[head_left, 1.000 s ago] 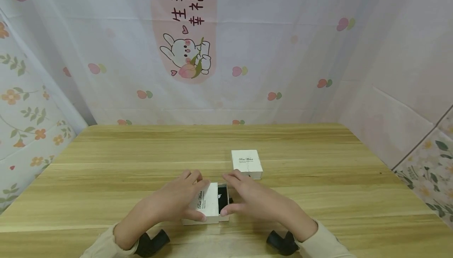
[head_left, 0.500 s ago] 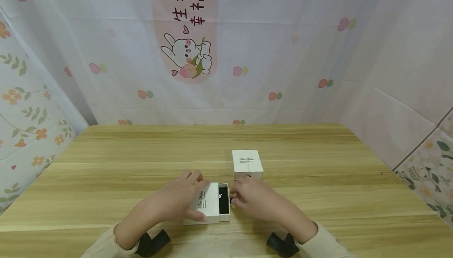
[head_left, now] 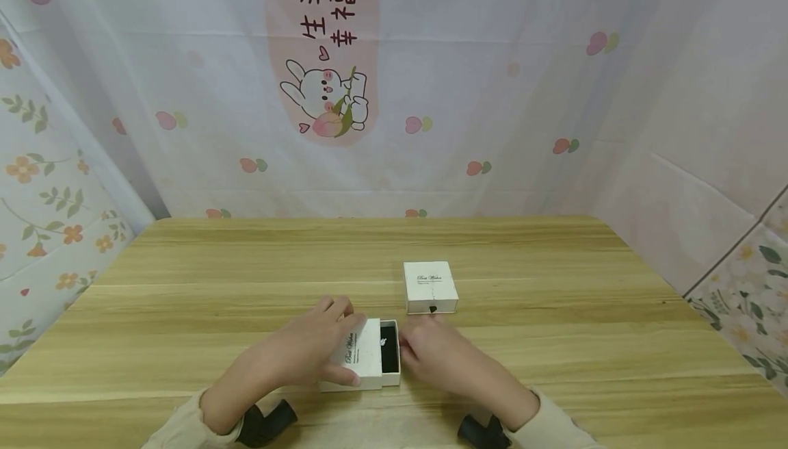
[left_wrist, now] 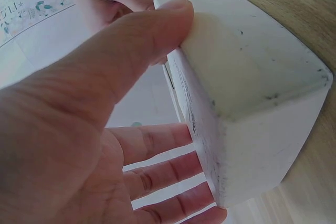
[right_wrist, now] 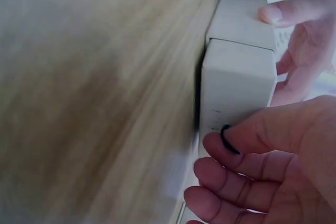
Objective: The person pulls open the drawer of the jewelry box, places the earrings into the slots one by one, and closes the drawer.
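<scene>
A small white drawer-style jewelry box (head_left: pixel 369 348) with "Best Wishes" printed on top lies on the table. Its drawer (right_wrist: pixel 239 80) is partly out on the right, and a black insert (head_left: pixel 389 356) with a small shiny piece of jewelry (head_left: pixel 383 341) shows inside. My left hand (head_left: pixel 301 350) holds the outer sleeve, thumb on the near side and fingertips at the top. At the drawer's front, my right hand (head_left: pixel 440 360) pinches the black pull tab (right_wrist: pixel 227 141) between thumb and index finger. In the head view that tab is hidden behind the fingers.
A second white "Best Wishes" box (head_left: pixel 429 283) with a black tab stands closed, just beyond my right hand. The wooden table (head_left: pixel 246 257) ends at a patterned cloth backdrop (head_left: pixel 492 93). Black devices (head_left: pixel 267 423) are worn at both wrists.
My right hand has gone from spread fingers beside the drawer to pinching its pull tab, and its wrist has shifted slightly left. The left hand stays put; the drawer looks nearly unchanged.
</scene>
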`<state>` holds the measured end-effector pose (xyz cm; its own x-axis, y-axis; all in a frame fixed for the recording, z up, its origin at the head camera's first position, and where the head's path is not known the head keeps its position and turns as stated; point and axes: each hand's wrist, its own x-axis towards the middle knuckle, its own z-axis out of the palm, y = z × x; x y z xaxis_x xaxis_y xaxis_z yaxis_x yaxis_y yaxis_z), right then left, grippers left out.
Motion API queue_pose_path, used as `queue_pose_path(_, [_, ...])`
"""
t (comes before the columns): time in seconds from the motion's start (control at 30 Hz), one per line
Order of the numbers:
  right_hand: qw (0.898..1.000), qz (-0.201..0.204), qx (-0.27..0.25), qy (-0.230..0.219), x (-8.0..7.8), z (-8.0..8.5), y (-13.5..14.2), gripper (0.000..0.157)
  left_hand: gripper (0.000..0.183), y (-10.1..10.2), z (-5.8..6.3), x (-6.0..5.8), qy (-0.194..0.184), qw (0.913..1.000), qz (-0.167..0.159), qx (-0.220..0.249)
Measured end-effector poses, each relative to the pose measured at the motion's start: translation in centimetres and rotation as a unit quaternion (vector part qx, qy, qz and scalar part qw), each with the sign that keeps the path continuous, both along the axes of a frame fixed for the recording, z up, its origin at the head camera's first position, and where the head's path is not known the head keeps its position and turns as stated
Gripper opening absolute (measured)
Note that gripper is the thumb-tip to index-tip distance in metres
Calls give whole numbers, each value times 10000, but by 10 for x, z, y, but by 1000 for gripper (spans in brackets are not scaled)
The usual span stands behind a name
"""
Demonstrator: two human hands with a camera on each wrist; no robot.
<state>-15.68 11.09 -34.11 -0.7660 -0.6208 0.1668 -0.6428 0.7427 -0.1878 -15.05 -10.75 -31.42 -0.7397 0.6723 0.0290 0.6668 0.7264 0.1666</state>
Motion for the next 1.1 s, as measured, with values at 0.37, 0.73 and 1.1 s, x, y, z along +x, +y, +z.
queue_pose_path(0.37, [9995,86,59,308,-1,-4,-2,20,69,0,0,0,34,10000,-30,1])
queue_pose_path(0.73, [9996,28,114,269,0,-3,-5,18,68,0,0,-1,75,9999,-62,-38])
queue_pose_path(1.1, [9996,-48,164,204,0,-2,-10,19,68,1,0,-1,75,9999,-54,-123])
